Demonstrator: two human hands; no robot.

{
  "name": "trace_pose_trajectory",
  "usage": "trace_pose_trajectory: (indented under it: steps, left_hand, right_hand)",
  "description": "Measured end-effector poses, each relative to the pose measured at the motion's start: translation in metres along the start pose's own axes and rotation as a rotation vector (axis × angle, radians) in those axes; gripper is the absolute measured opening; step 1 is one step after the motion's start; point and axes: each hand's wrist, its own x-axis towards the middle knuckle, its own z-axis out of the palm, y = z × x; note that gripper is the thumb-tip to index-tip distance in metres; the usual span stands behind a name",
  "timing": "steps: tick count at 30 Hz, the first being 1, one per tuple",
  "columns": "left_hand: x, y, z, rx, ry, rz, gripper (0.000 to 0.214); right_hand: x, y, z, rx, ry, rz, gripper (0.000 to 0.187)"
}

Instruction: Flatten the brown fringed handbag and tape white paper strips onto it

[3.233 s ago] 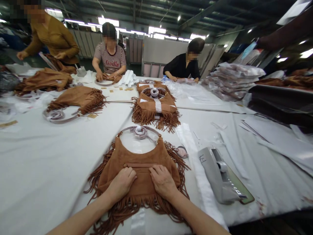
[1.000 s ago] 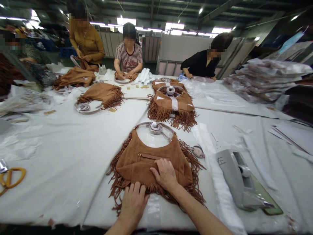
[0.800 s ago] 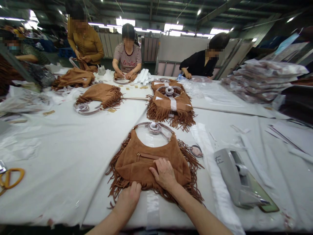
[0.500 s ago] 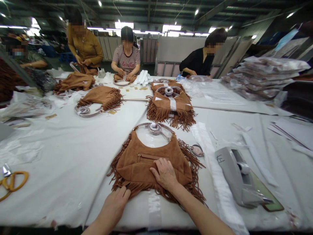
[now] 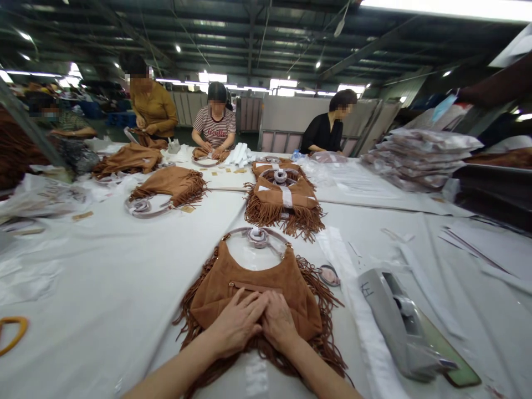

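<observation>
The fringed suede handbag (image 5: 266,279) lies flat on the worktop (image 5: 103,266), directly beneath both hands. The left hand (image 5: 239,324) rests on the bag's front with fingers extended, their tips meeting the right hand (image 5: 280,324); it grasps nothing visible. The right hand's fingers are bent against the suede below the zip (image 5: 249,286); whether they pinch it cannot be told.

Beyond the hands, the bag's strap (image 5: 257,237) is already coiled. A clear strip (image 5: 256,377) lies nearer the person than the hands, not folded over the front, whereas the finished-looking bag (image 5: 266,202) farther ahead has a pale band (image 5: 286,197) across it. Banding thus appears undone here.

The hands and forearms hide the bag's lower front and much of its fringe. Left of the hands, an orange handle (image 5: 24,327) is cut off by the picture edge.
</observation>
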Motion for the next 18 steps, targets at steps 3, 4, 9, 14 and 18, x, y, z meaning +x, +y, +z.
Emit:
trace_pose_trajectory:
  steps: [3,4,9,14,18]
  left_hand:
    - [-0.002,-0.022,0.038,0.014,0.008,-0.054,0.064]
    - [-0.005,-0.024,0.044,0.014,0.015,-0.068,0.064]
    - [-0.009,-0.020,0.046,-0.003,0.028,-0.083,0.055]
    - [-0.008,-0.018,0.042,-0.042,0.014,-0.100,0.055]
    - [-0.011,-0.017,0.045,-0.029,0.006,-0.087,0.064]
  right_hand:
    - [-0.012,0.000,-0.011,0.038,0.037,-0.045,0.035]
    - [-0.019,-0.001,-0.015,0.030,0.049,-0.051,0.040]
    - [-0.065,-0.008,-0.023,-0.122,-0.013,-0.133,0.064]
    - [-0.093,0.025,-0.027,-0.230,-0.038,-0.257,0.073]
    - [-0.107,0.052,-0.039,-0.150,-0.116,-0.338,0.081]
